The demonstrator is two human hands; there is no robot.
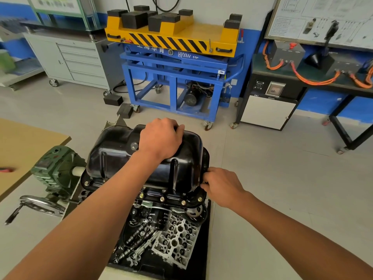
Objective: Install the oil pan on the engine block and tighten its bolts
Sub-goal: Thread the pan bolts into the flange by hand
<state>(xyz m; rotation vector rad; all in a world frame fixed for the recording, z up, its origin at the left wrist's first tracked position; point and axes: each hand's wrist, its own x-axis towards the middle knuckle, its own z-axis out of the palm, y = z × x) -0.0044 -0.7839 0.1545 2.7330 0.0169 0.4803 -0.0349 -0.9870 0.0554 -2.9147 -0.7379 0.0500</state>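
Observation:
A glossy black oil pan sits upside-up on the engine block in the middle of the head view. Several brass-coloured bolts stand in its near flange. My left hand lies palm-down on top of the pan at its far side, fingers curled over the edge. My right hand is at the pan's right flange, its fingertips pinched on a small bolt at the flange rim; the bolt itself is mostly hidden by the fingers.
Below the block, a black tray holds a cylinder head, camshafts and an oil filter. A green gearbox with a chrome handwheel stands left. A blue lift trolley, a grey drawer cabinet and a black bench stand behind.

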